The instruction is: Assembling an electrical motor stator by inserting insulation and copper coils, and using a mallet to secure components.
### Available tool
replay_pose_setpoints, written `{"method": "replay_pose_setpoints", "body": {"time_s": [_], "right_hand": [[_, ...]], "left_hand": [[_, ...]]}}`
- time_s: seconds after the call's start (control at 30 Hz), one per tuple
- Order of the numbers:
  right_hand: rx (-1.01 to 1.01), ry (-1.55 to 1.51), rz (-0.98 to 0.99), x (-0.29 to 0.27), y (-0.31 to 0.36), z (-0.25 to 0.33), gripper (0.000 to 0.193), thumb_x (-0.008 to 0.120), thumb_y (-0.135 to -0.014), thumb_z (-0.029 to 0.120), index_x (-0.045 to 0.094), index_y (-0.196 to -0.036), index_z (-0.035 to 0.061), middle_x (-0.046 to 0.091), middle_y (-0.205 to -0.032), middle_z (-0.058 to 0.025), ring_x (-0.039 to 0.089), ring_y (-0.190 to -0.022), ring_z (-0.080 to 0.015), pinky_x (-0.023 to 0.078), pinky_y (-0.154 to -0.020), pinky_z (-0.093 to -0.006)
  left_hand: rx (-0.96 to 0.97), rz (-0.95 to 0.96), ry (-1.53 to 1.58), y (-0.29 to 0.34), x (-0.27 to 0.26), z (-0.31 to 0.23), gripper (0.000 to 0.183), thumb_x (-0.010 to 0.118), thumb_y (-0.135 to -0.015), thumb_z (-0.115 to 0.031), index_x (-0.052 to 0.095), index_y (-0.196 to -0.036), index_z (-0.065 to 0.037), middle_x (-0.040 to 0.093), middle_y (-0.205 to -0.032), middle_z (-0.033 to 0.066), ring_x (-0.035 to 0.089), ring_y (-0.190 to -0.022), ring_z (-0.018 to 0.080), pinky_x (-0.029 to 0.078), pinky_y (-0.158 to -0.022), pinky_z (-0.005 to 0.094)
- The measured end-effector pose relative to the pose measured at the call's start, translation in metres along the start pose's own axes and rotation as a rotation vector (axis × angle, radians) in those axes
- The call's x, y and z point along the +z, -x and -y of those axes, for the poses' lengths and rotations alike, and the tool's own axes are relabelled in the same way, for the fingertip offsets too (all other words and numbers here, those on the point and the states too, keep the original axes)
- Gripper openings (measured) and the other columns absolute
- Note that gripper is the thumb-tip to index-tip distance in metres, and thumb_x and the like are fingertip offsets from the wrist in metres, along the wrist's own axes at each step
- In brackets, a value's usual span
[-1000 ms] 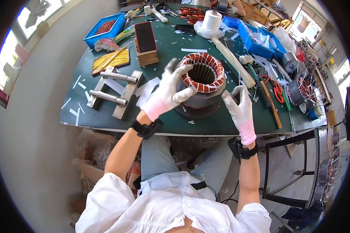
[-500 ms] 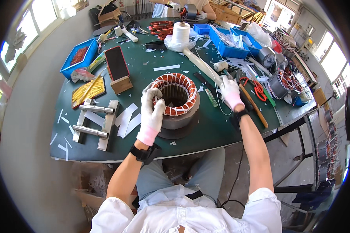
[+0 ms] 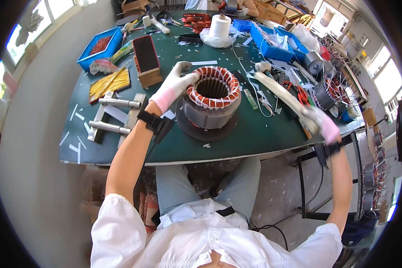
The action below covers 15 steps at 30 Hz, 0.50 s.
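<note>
Pale stick now swung right, right hand wrapped round it. Left hand spread, touching red ring. Both hands busy.

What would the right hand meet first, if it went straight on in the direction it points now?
Probably the red scissors, ahead of the right hand, which holds the pale stick. The hand is blurred and its height is unclear, so it may pass above them.
</note>
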State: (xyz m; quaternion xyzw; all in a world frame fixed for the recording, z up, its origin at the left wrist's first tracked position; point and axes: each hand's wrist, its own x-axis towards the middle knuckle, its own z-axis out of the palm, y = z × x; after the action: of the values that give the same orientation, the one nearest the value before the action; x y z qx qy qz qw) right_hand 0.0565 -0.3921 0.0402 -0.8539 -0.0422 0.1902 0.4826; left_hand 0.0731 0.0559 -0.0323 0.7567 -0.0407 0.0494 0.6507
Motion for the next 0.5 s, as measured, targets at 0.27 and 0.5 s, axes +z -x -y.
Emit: {"method": "replay_pose_setpoints", "body": {"time_s": [0.27, 0.5], "right_hand": [[-0.035, -0.598, -0.017, 0.084, 0.069, -0.063, 0.069, 0.073, -0.076, 0.027, 0.039, -0.131, 0.0037, 0.055, -0.092, -0.0063, 0.056, -0.075, -0.0126, 0.051, -0.065, -0.0263], [-0.229, -0.65, -0.13, 0.082, -0.014, -0.022, 0.056, 0.065, -0.088, 0.03, 0.04, -0.132, 0.0056, 0.049, -0.082, -0.002, 0.051, -0.064, -0.0102, 0.046, -0.056, -0.0233]], "left_hand": [[0.152, -0.282, -0.048, 0.027, 0.039, 0.013, 0.055, 0.053, -0.082, -0.021, 0.043, -0.13, 0.004, 0.049, -0.123, 0.0245, 0.052, -0.114, 0.0342, 0.04, -0.099, 0.0388], [-0.097, 0.203, 0.138, 0.02, 0.014, -0.018, 0.058, 0.043, -0.078, -0.003, 0.042, -0.135, 0.0, 0.056, -0.111, 0.006, 0.052, -0.091, 0.008, 0.044, -0.081, 0.0242]]}}
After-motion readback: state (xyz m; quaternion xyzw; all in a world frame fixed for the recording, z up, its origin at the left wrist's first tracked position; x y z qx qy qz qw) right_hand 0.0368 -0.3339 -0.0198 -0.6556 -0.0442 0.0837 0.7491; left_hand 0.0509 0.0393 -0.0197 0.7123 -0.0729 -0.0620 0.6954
